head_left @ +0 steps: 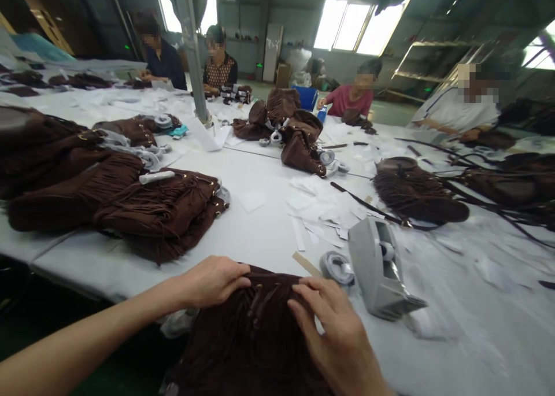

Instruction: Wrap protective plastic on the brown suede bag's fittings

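Observation:
A dark brown fringed bag (260, 338) hangs at the table's near edge, its top rim toward the table. My left hand (217, 280) pinches the rim at the left corner, thumb and fingers closed on it. At the right corner, my right hand (332, 321) grips the same rim with bent fingers. Small metal eyelets and a cord show on the bag between my hands. Just beyond my right hand lie a wrapped grey coil (337, 267) and a grey tape dispenser (375, 269).
Brown fringed bags are piled at the left (165, 211), with another bag (411, 191) at the right and several in the middle. Paper scraps (321, 211) and dark straps litter the white table (255, 234). A metal post (195, 49) rises mid-table. Several people sit along the far side.

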A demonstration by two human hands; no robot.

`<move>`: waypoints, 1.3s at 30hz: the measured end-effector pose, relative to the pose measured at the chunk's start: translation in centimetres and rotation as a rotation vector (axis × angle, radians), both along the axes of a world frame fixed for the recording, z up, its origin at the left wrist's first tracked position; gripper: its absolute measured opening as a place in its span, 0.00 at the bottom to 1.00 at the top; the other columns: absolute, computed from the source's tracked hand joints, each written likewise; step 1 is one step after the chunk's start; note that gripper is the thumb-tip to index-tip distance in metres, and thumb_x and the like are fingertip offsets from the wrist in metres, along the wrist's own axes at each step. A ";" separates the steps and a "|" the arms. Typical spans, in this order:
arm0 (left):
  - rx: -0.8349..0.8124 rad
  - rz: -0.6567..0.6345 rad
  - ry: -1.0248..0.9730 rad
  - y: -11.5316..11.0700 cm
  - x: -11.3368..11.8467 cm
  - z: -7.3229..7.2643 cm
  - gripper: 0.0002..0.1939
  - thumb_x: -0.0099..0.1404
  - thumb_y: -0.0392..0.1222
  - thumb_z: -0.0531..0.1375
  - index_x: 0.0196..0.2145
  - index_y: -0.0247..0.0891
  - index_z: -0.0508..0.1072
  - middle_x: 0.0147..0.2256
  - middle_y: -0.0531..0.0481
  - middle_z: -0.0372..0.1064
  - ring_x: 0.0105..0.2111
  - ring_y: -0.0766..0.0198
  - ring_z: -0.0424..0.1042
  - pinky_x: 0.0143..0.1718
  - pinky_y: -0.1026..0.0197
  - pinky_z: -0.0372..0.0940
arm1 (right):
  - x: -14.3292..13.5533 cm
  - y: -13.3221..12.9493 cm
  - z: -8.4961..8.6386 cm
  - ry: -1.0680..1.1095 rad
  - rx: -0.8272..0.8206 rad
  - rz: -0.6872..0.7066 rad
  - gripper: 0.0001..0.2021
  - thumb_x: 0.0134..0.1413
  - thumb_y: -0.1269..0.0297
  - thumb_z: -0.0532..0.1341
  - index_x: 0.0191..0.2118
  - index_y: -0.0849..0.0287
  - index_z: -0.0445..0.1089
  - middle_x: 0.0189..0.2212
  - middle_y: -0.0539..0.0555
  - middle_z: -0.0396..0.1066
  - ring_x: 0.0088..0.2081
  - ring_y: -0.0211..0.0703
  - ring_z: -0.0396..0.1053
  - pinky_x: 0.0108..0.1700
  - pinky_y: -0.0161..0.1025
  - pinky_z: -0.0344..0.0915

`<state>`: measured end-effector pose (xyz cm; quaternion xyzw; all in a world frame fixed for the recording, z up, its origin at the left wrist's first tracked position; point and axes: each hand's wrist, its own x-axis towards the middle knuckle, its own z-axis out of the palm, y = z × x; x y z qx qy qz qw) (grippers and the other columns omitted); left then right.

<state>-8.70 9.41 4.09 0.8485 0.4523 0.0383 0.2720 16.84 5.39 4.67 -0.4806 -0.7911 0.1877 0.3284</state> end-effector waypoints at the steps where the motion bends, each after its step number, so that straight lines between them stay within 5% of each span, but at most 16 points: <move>1: 0.022 0.003 0.027 -0.1 0.1 -0.5 0.11 0.70 0.44 0.49 0.34 0.42 0.69 0.30 0.49 0.74 0.30 0.58 0.73 0.29 0.63 0.58 | -0.6 -0.8 -0.8 0.103 -0.127 -0.057 0.11 0.61 0.59 0.56 0.37 0.58 0.74 0.34 0.57 0.75 0.37 0.49 0.71 0.41 0.45 0.66; 5: 0.153 -0.026 0.114 -1.1 0.9 -0.6 0.11 0.70 0.41 0.49 0.31 0.40 0.67 0.30 0.49 0.73 0.30 0.58 0.71 0.30 0.61 0.58 | -3.4 -3.2 -3.7 0.568 -0.924 -0.144 0.26 0.54 0.40 0.57 0.38 0.62 0.73 0.28 0.57 0.74 0.28 0.44 0.70 0.26 0.37 0.65; 9: 0.260 -0.053 0.157 -2.0 1.6 -0.4 0.11 0.70 0.39 0.48 0.33 0.39 0.68 0.33 0.47 0.71 0.33 0.57 0.69 0.34 0.59 0.60 | -6.2 -3.6 -5.4 0.945 -1.176 -0.217 0.26 0.45 0.42 0.66 0.38 0.62 0.71 0.34 0.56 0.74 0.36 0.42 0.71 0.33 0.34 0.65; 12: 0.267 -0.047 0.108 -2.2 1.8 -1.5 0.13 0.71 0.42 0.47 0.32 0.39 0.68 0.31 0.48 0.71 0.32 0.59 0.69 0.33 0.60 0.60 | -7.3 -3.5 -5.4 1.110 -1.288 -0.216 0.21 0.46 0.47 0.68 0.38 0.60 0.69 0.29 0.50 0.72 0.30 0.35 0.68 0.31 0.31 0.62; 17: 0.344 0.019 -0.040 -1.5 1.3 -4.5 0.23 0.72 0.50 0.47 0.24 0.38 0.68 0.22 0.50 0.70 0.23 0.63 0.68 0.25 0.62 0.55 | -6.2 -2.8 -4.8 0.768 -1.032 -0.007 0.20 0.52 0.48 0.63 0.25 0.61 0.66 0.20 0.47 0.65 0.22 0.33 0.60 0.27 0.32 0.56; 21: 0.377 0.002 -0.065 -0.7 1.0 -6.1 0.26 0.72 0.52 0.45 0.23 0.37 0.69 0.20 0.50 0.69 0.21 0.65 0.67 0.24 0.63 0.54 | -4.8 -2.1 -4.9 0.508 -0.927 0.049 0.18 0.57 0.50 0.58 0.28 0.61 0.67 0.22 0.50 0.71 0.23 0.36 0.66 0.29 0.34 0.60; 33: 0.378 -0.070 -0.048 0.2 0.5 -7.4 0.26 0.72 0.54 0.45 0.24 0.37 0.69 0.22 0.51 0.70 0.25 0.65 0.69 0.27 0.64 0.56 | -3.7 -2.4 -5.1 0.450 -1.005 0.128 0.20 0.58 0.50 0.57 0.24 0.62 0.68 0.16 0.48 0.67 0.18 0.33 0.62 0.24 0.31 0.51; 39: 0.379 -0.045 0.000 0.4 1.1 -6.6 0.26 0.73 0.52 0.44 0.25 0.37 0.70 0.23 0.50 0.71 0.24 0.64 0.69 0.26 0.63 0.56 | -4.4 -3.1 -7.1 0.543 -0.999 -0.003 0.15 0.57 0.54 0.57 0.41 0.61 0.68 0.24 0.49 0.71 0.21 0.34 0.65 0.21 0.30 0.53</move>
